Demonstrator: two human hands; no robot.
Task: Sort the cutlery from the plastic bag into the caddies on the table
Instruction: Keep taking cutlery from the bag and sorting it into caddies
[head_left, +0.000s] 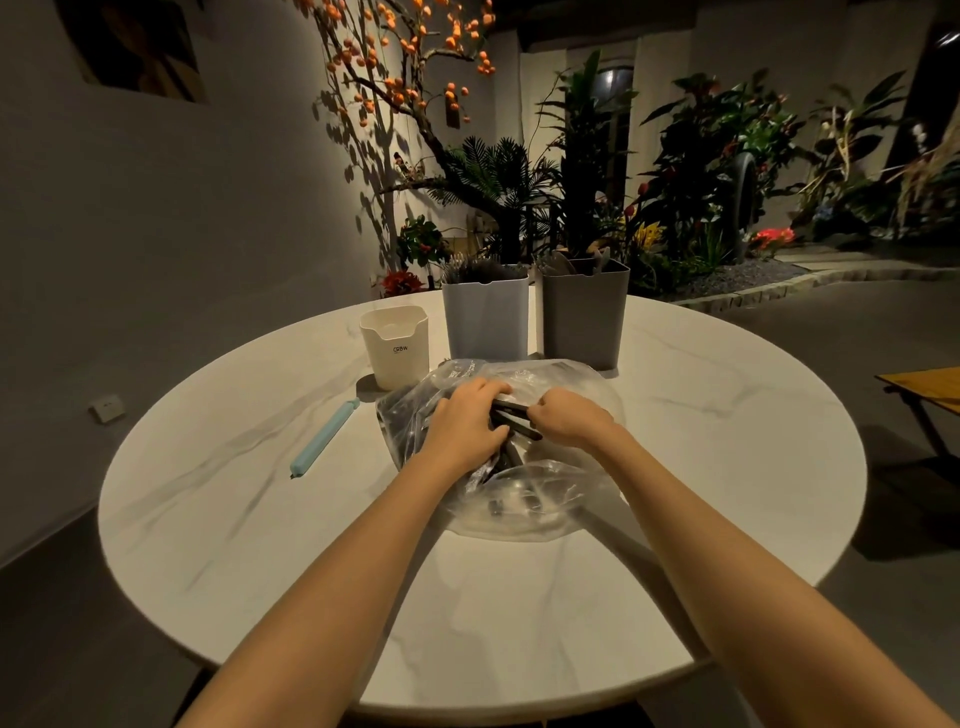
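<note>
Both hands inside the mouth of the clear plastic bag (519, 499), on the dark cutlery handles (511, 415).

The left hand (462, 423) lies palm-down over the bundle, fingers curled around the handles, which emerge from under its fingertips and run toward the right hand (569, 418). The right hand's fingers are curled inward and pinch the near ends of the same handles; its fingertips are hidden, so the exact contact cannot be told. More dark cutlery lies loose in the bag below the left wrist. The bag rests mid-table on the round marble table (260, 519). Behind it stand three caddies: a cream caddy (395, 345) at left, a light grey caddy (485, 317) holding utensils, and a dark grey caddy (584, 317) holding utensils. A light blue bag clip (324, 439) lies left of the bag, apart from it.
</note>
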